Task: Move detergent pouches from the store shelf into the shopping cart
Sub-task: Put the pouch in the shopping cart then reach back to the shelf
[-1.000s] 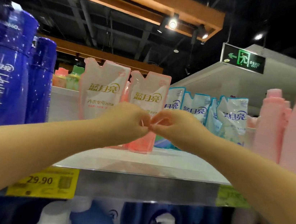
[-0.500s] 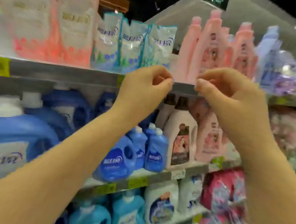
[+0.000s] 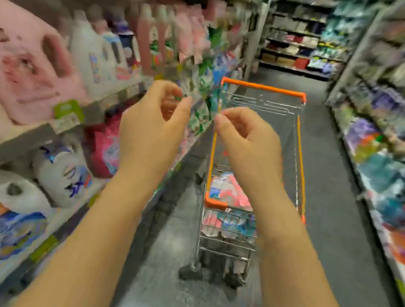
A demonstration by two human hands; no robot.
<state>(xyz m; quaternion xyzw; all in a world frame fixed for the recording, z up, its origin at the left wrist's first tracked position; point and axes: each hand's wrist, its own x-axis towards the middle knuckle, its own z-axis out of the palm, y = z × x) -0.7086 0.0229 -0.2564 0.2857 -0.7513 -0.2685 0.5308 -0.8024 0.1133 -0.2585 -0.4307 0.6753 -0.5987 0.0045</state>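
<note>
My left hand [image 3: 153, 126] and my right hand [image 3: 247, 138] are raised side by side at chest height, and neither holds anything. The left hand's fingers curl loosely with the thumb apart. On the right hand the thumb pinches against the curled fingers. Beyond and below them stands a wire shopping cart [image 3: 264, 87] with an orange rim, in the aisle. Pink, white and blue detergent pouches [image 3: 225, 189] lie in its basket, partly hidden by my right forearm. More pouches [image 3: 228, 225] show through the wire lower down. The pouches' shelf is out of view.
Store shelves [image 3: 31, 136] run along my left, holding a pink jug [image 3: 23, 60] and white jugs [image 3: 62, 173]. Another packed shelf row [image 3: 393, 127] lines the right. The grey aisle floor [image 3: 329, 221] runs between them to more shelving at the far end.
The view has swung from the top shelf of pouches down and right to the aisle and cart. Both hands stayed raised and have drawn apart from touching.
</note>
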